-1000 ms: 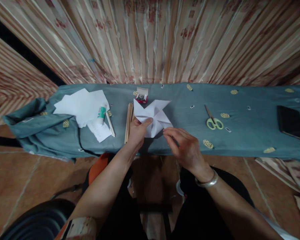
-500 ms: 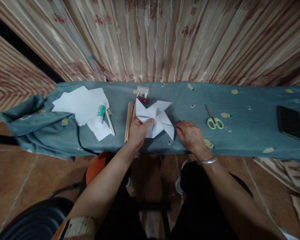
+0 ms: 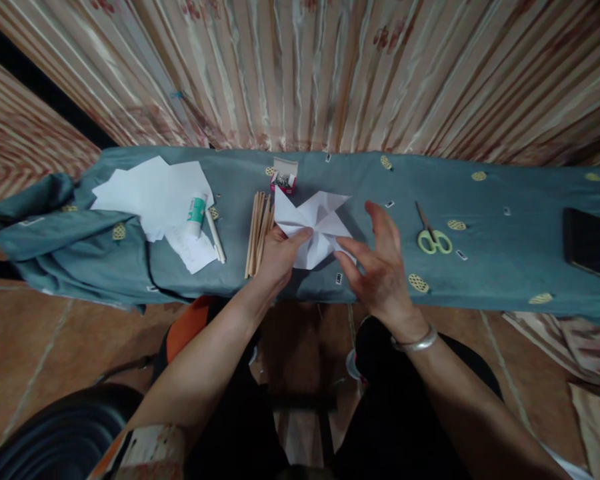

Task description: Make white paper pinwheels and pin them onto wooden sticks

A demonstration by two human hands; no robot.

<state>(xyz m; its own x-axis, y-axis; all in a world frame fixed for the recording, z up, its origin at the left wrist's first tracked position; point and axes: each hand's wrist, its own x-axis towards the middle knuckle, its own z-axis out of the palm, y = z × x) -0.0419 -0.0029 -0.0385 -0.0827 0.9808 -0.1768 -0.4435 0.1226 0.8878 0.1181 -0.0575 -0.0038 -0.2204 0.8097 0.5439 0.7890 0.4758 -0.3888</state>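
A white paper pinwheel [image 3: 314, 217] is held over the cloth-covered table, its blades folded in toward the middle. My left hand [image 3: 281, 257] grips it from the left, the thumb pressed on top near its centre. On the right, my right hand [image 3: 380, 270] has its fingers spread, with fingertips at the lower right blade; whether they touch it I cannot tell. Several wooden sticks [image 3: 255, 233] lie just left of my left hand. Behind the pinwheel stands a small open red and white box [image 3: 283, 177] of metal pins or tacks.
White paper sheets [image 3: 150, 193], a glue stick [image 3: 197, 213] and a white pen [image 3: 215, 235] lie on the left. Green-handled scissors [image 3: 434, 240] lie right of my right hand, and a dark phone [image 3: 589, 241] is at the far right. A pleated curtain [image 3: 320, 80] hangs behind the table.
My right hand has opened from curled fingers to spread ones and risen a little, its fingertips now over the lower right blade. The left hand keeps its hold. The view has shifted slightly.
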